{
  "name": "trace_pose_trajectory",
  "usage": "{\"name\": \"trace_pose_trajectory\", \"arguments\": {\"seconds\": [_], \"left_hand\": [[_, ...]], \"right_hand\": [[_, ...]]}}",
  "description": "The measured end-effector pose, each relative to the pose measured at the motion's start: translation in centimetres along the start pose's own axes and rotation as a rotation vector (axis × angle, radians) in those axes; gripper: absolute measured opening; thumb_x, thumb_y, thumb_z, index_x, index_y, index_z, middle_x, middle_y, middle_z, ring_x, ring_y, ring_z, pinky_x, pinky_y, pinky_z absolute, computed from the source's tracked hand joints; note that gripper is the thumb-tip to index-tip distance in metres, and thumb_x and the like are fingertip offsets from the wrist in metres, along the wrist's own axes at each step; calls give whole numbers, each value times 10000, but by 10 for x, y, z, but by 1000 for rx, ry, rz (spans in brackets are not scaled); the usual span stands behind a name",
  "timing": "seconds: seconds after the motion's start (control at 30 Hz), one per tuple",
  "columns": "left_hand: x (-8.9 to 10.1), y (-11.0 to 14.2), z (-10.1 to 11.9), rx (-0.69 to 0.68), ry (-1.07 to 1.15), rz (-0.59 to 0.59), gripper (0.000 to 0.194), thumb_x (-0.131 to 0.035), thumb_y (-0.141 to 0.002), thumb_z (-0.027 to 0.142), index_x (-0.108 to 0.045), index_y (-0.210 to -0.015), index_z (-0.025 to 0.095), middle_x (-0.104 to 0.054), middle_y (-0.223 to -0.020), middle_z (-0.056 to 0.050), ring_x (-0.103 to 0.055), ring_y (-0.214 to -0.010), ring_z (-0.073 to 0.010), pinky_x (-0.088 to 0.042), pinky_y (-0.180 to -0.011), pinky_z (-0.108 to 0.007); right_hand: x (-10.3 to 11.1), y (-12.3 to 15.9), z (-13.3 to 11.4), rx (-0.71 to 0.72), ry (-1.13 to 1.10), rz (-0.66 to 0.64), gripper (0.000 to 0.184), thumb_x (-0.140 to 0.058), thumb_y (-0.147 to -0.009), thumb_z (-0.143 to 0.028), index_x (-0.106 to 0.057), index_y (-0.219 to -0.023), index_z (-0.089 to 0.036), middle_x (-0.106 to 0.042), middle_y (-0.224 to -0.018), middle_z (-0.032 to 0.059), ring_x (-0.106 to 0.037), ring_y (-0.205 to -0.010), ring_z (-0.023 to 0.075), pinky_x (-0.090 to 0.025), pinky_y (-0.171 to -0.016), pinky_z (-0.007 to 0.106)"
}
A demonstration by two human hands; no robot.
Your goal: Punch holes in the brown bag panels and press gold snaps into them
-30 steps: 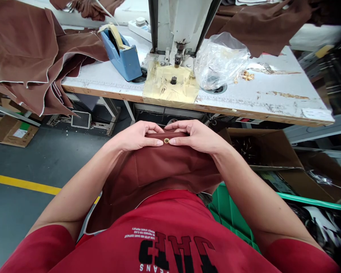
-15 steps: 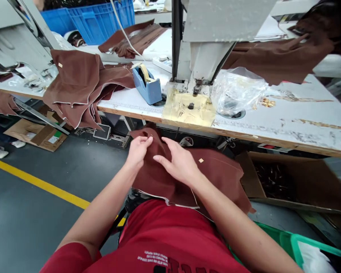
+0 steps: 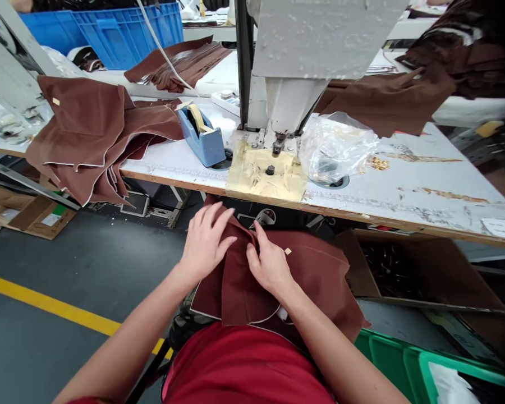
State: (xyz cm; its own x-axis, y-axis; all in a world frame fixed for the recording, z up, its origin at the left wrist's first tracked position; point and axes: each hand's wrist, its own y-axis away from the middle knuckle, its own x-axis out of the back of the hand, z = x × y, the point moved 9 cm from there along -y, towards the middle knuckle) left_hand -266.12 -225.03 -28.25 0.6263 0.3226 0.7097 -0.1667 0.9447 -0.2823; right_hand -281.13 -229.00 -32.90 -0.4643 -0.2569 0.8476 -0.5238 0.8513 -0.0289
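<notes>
Brown fabric pieces [image 3: 315, 269] with pale cut edges lie across my lap, a small beige sticker on one of them. My left hand [image 3: 206, 241] rests over the left part of the cloth with its fingers spread, holding nothing that I can see. Between the thumb and forefinger of my right hand [image 3: 271, 264] is a raised fold of the brown fabric. Straight ahead on the bench stands a press-like machine [image 3: 307, 45], its tip above a small dark post [image 3: 270, 169] set in a yellow-taped patch.
On the worktable [image 3: 172, 174] are a blue tape dispenser [image 3: 202, 137], a stack of brown pieces [image 3: 88, 123], a clear plastic bag [image 3: 336, 146] and small gold-coloured parts [image 3: 379, 163]. Below right sit a cardboard box [image 3: 441, 275] and a green crate [image 3: 387, 353]. Blue crates [image 3: 128, 33] stand behind.
My left hand has gone from pinched to spread fingers. My right hand has closed on a fold, and the cloth on my lap has shifted. The camera view has turned slightly right.
</notes>
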Motion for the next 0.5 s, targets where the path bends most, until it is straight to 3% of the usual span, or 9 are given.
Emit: {"name": "trace_pose_trajectory", "arguments": {"seconds": [0.03,0.1,0.2,0.33,0.5], "left_hand": [[-4,-16,8,-127,-72,-95,311,-636,-880,261,-661,-1190,252,-473,-1513,-95,-328,-1441,-335,-197,-1196,-567],[-19,-42,20,-296,-93,-307,217,-569,-917,222,-715,-1075,257,-578,-1424,-59,-420,-1390,-299,-215,-1194,-522],[-30,-70,31,-317,-31,-450,238,-484,-972,276,-718,-972,233,-736,-1088,-68,-638,-1081,-253,-425,-1006,-394],[-20,-91,52,-223,-76,-297,312,-410,-1007,378,-649,-882,221,-703,-866,-67,-642,-813,-235,-429,-725,-318],[-8,-116,71,-169,-211,-25,308,-364,-1021,375,-594,-887,221,-690,-867,-82,-641,-804,-250,-372,-672,-330]], "right_hand": [[4,-1,2,4,11,13,618,-364,-973,-282,-282,-1558,-100,-698,-1205,179,-709,-980,341,-544,-861,467],[17,-5,8,2,11,47,578,-345,-978,-262,-336,-1539,-121,-725,-1142,158,-720,-934,324,-551,-837,451],[51,-16,12,38,-72,151,480,-356,-1000,-274,-458,-1461,-186,-710,-1197,112,-705,-1008,288,-540,-885,407],[101,-38,7,114,-142,228,284,-450,-1009,-348,-675,-1144,-239,-741,-1083,56,-701,-953,249,-519,-839,347],[140,-86,15,78,-178,240,244,-532,-971,-376,-727,-973,-230,-752,-901,28,-680,-817,228,-473,-748,331]]}}
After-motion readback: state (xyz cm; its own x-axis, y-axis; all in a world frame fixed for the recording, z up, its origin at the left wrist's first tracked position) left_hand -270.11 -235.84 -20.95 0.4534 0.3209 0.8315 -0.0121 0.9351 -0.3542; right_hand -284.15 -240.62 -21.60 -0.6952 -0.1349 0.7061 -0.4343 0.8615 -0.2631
